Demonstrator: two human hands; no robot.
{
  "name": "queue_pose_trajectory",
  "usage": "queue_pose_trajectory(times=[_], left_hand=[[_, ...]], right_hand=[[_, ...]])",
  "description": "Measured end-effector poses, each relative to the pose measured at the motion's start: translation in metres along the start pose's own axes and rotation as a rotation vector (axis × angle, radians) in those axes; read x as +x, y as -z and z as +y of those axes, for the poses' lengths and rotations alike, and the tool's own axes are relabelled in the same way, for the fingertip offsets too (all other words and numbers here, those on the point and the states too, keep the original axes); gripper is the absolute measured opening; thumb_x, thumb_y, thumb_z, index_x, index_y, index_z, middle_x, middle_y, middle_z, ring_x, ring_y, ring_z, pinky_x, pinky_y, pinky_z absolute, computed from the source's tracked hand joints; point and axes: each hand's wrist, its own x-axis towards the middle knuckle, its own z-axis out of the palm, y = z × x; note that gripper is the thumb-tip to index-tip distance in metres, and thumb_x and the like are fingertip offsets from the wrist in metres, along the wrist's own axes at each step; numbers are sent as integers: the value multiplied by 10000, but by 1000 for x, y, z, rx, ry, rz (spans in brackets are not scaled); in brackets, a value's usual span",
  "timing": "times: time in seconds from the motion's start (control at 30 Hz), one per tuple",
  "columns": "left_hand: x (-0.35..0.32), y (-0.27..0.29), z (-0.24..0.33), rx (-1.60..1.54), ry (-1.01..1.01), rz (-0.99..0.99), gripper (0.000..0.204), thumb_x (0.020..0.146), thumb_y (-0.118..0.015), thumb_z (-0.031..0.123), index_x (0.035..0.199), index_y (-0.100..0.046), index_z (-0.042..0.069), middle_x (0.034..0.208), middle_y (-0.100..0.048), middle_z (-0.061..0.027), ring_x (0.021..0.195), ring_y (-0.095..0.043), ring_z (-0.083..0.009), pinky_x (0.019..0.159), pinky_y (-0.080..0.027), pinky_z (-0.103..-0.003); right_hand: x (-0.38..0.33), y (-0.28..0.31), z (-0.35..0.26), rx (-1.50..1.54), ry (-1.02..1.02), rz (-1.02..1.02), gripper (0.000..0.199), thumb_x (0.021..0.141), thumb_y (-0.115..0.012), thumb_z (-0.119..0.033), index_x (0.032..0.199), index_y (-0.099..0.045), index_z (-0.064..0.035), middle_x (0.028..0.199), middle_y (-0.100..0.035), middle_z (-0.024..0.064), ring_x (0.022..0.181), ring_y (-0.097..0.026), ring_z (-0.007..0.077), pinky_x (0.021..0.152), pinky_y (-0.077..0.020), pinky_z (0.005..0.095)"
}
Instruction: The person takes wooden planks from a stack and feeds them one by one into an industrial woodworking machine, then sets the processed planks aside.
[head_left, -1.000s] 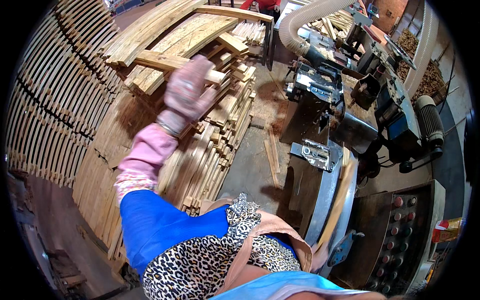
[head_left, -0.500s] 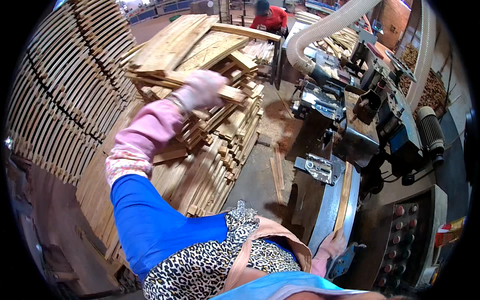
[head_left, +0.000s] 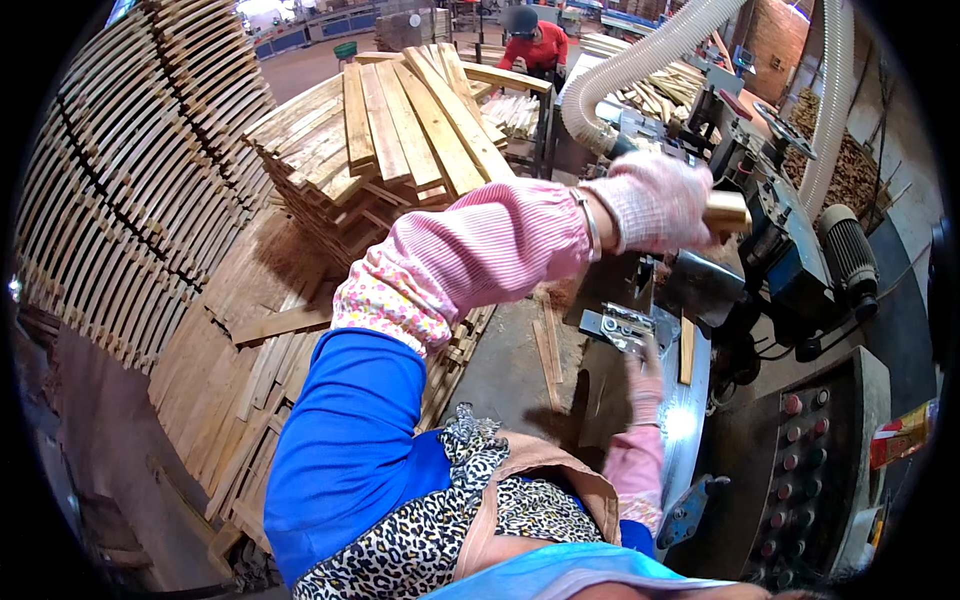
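Note:
My left hand (head_left: 655, 203), in a pale knitted glove, is raised over the machine at the right. It is closed round a wooden slat, whose end (head_left: 728, 212) sticks out past the fingers; the glove hides the rest. Below it, my right hand (head_left: 645, 385) is beside the metal bed (head_left: 685, 450), fingers stretched up toward a bolted metal bracket (head_left: 628, 325), with nothing seen in them. Whether the fingertips touch the bracket I cannot tell. A narrow wooden strip (head_left: 687, 352) lies on the bed to the right of that hand.
Stacked boards (head_left: 400, 120) rise at the left, before a tall wall of slats (head_left: 130, 180). A ribbed hose (head_left: 590, 95) runs to the machine (head_left: 790, 250). A button panel (head_left: 800, 470) stands at the near right. Beyond the stack bends a person in red (head_left: 540, 48).
My left hand has swung right from the stack to above the machine with the slat. My right hand has left the strip's near end and moved forward; the strip has slid farther away along the bed.

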Motion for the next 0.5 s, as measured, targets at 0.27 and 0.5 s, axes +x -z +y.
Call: queue_pose_trajectory(times=[0.27,0.5], left_hand=[[64,-46,-65,-925,40,131,532,921,-722,493,1226,-699,57,968,-723,-93,826,-708,-188,741,-570,-334],[58,-124,-51,-1895,369,343,552,946,-697,551,1085,-568,33,809,-674,-114,621,-681,-205,579,-610,-349]], right_hand=[[-79,-100,-108,148,354,-222,1044,832,-869,-300,1617,-248,-6,1651,-331,166,1532,-300,284,1250,-237,393],[-140,-36,-104,-182,225,173,822,799,-820,0,1515,-421,67,1438,-529,200,1321,-550,304,1090,-475,408]])
